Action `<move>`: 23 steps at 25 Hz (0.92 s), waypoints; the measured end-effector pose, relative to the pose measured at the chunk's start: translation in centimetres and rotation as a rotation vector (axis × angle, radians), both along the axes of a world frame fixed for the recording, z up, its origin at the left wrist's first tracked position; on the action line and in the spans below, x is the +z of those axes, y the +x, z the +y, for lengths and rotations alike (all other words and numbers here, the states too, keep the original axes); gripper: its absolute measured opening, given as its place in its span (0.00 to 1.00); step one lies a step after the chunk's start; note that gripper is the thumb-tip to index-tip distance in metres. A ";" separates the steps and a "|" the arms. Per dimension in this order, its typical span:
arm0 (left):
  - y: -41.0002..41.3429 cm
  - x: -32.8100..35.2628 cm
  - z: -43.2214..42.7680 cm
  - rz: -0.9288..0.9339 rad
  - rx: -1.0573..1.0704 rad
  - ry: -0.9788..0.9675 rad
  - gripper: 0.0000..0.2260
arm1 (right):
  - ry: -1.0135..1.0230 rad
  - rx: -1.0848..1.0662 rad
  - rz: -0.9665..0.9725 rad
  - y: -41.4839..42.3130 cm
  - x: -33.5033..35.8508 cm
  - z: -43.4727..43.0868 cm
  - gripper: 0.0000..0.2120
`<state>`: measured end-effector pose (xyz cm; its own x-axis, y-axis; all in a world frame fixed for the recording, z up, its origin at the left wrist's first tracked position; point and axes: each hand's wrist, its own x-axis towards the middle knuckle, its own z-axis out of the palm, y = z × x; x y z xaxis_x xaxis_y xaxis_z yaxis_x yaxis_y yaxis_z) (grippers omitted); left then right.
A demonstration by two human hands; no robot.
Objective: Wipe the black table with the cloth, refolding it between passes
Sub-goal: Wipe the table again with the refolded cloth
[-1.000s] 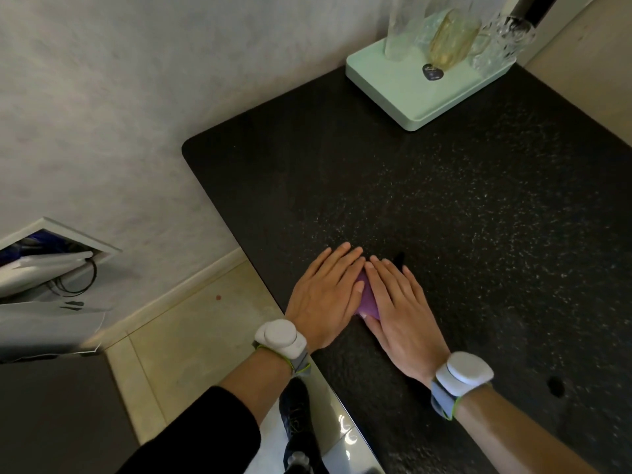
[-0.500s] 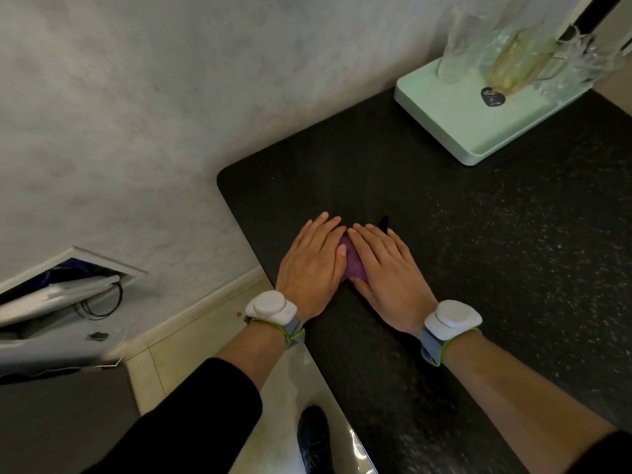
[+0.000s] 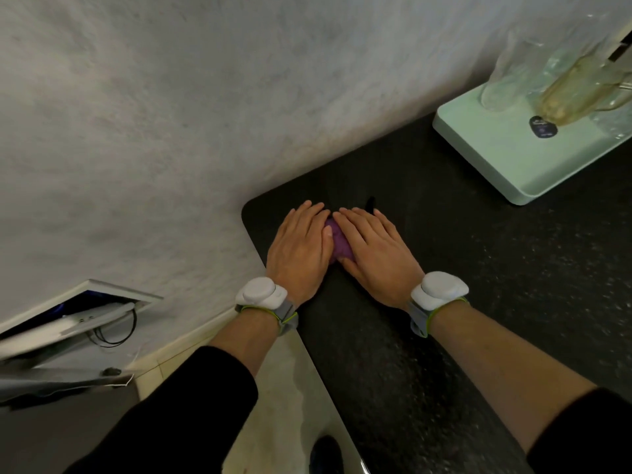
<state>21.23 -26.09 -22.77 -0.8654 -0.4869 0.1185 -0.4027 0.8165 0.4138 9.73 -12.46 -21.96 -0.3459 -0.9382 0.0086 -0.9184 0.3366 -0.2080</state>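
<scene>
**Hands flat on the cloth at the table's corner**

Hands first, by my count: two, both laid flat on the black table (image 3: 427, 336), fingers straight and close together, neither curled into a grasp. My left hand (image 3: 299, 251) lies nearest the table's rounded far-left corner; my right hand (image 3: 374, 254) sits just beside it, the fingertips of the two nearly meeting. One cloth (image 3: 338, 244), purple, is pinned beneath both palms, with only a strip showing in the gap between the hands; how it is folded I cannot tell. A small dark tip pokes out past my right fingers, too small to identify.

Each wrist carries a white sensor pod on a grey strap, two in all: the left band (image 3: 261, 292) and the right band (image 3: 437, 290). Both sleeves are black.

One container stands on the table, a pale green tray (image 3: 485, 155) at the far right edge against the wall. It holds clear glassware, one amber-tinted piece (image 3: 574, 94) among it, blurred enough that I cannot count the pieces, plus one small dark tag (image 3: 542, 126) lying on the tray floor.

A grey textured wall (image 3: 171, 114) borders the table's far edge. Left of the table, down at the floor, an open panel (image 3: 78, 319) shows looped black cables. One dark shoe (image 3: 325, 455) shows on the pale floor tiles below the near-left edge.
</scene>
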 end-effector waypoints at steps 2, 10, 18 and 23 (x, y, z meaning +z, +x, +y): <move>-0.3 -0.3 -1.8 0.027 0.021 -0.038 0.28 | -0.012 0.014 0.002 -0.6 -0.2 -2.0 0.33; -0.6 -1.1 -3.8 0.130 0.100 -0.095 0.23 | -0.065 0.012 0.011 -0.8 -0.8 -5.1 0.32; 3.6 -0.9 2.5 0.073 0.122 -0.089 0.24 | -0.044 0.100 -0.036 2.2 -0.2 1.0 0.32; 7.3 -0.4 9.4 0.064 0.125 -0.058 0.23 | -0.016 0.128 -0.031 5.5 0.1 7.5 0.33</move>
<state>28.55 -16.69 -23.20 -0.7881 -0.5812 0.2029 -0.4771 0.7849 0.3953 15.20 -4.91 -21.89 -0.2241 -0.9745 0.0155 -0.9466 0.2138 -0.2415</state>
